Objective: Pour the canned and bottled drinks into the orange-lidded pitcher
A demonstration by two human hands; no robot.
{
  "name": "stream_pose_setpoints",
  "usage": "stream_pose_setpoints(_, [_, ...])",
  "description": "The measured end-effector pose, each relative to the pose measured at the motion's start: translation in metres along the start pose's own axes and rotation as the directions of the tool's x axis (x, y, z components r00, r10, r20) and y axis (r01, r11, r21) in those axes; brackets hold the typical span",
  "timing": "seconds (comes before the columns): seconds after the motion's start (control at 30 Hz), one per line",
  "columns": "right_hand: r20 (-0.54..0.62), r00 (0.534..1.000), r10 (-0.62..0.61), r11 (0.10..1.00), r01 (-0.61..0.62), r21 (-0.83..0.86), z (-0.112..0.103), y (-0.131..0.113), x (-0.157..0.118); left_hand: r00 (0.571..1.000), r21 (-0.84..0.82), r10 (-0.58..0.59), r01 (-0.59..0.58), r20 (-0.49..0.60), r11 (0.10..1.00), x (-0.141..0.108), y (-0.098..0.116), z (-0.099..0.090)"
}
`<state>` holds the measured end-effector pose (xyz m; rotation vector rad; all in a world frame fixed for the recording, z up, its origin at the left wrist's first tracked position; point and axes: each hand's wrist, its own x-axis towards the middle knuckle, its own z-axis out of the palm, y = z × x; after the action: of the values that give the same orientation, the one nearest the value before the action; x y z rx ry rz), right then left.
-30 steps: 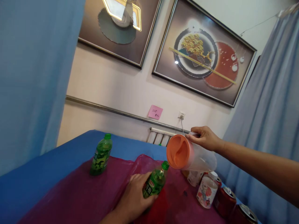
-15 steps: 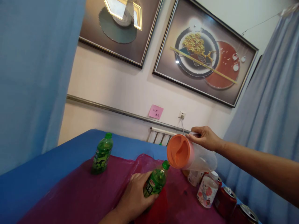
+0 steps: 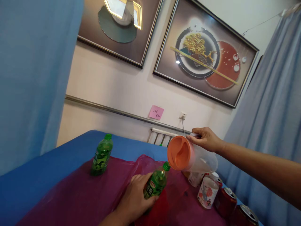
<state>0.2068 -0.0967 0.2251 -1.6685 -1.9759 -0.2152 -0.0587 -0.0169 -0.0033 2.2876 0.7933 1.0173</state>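
Observation:
My left hand (image 3: pixel 135 199) is wrapped round a green plastic bottle (image 3: pixel 157 182), which leans a little to the right over the magenta sheet. Its green neck points up toward the orange lid. In my right hand (image 3: pixel 208 139) is the handle of a clear plastic pitcher (image 3: pixel 204 160), tipped on its side with its orange lid (image 3: pixel 180 153) facing left. The lid's lower edge is close above the bottle's neck; whether they touch I cannot tell. A thin stream of liquid, if any, cannot be made out. Part of a red thing (image 3: pixel 156 210) shows beneath the held bottle.
Another green bottle (image 3: pixel 102 155) stands at the left on the magenta sheet (image 3: pixel 77 194), which covers a blue surface (image 3: pixel 30 169). At the right are a patterned jar (image 3: pixel 207 192) and red cans (image 3: pixel 226 201). Blue curtains (image 3: pixel 39 78) hang at both sides.
Both hands, the bottle and the pitcher keep nearly the same pose. The whole view has shifted very slightly.

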Motion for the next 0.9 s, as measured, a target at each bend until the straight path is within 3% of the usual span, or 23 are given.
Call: stream_pose_setpoints(0.9, [-0.017,1.000,-0.003,1.000,0.003,0.016,-0.0007,0.0009,-0.0018,1.000,0.001,0.008,-0.008,-0.007,1.000,-0.0009,-0.0012,0.0006])
